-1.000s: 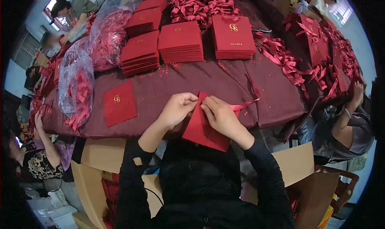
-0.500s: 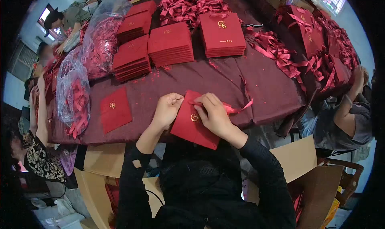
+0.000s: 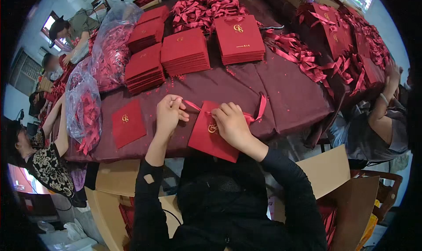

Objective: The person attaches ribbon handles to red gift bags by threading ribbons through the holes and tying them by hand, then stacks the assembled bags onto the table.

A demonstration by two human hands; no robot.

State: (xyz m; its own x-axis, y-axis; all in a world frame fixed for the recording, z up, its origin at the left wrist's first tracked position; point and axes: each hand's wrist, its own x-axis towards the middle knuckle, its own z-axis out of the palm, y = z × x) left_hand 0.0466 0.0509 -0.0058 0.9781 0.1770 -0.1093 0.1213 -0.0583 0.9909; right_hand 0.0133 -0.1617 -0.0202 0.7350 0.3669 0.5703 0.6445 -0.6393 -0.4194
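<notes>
Nearest, two open cardboard boxes stood with flaps spread, the left box (image 3: 115,179) and the right box (image 3: 325,169), with red pieces visible inside both. Beyond them, by the near edge of the cloth-covered table (image 3: 294,95), the red bag (image 3: 203,137) was tilted, the right hand partly covering its gold emblem. That right hand (image 3: 231,122) had its fingers bent and closed on the bag's upper part; whether it also pinched ribbon there could not be told. The left hand (image 3: 171,115), just left of the bag, had thumb and fingertips pressed together on a red ribbon (image 3: 192,105) that ran over from the bag's top. A ribbon tail (image 3: 262,107) stuck out past the right hand.

To the left, another red bag (image 3: 128,124) lay flat, near a clear plastic sack (image 3: 82,104) with ribbons in it. A person in a patterned top (image 3: 50,169) reached across at the far left. Farther off stood the bag stacks (image 3: 184,53), with loose ribbons (image 3: 299,55) to their right and a ribbon heap (image 3: 206,9) behind.
</notes>
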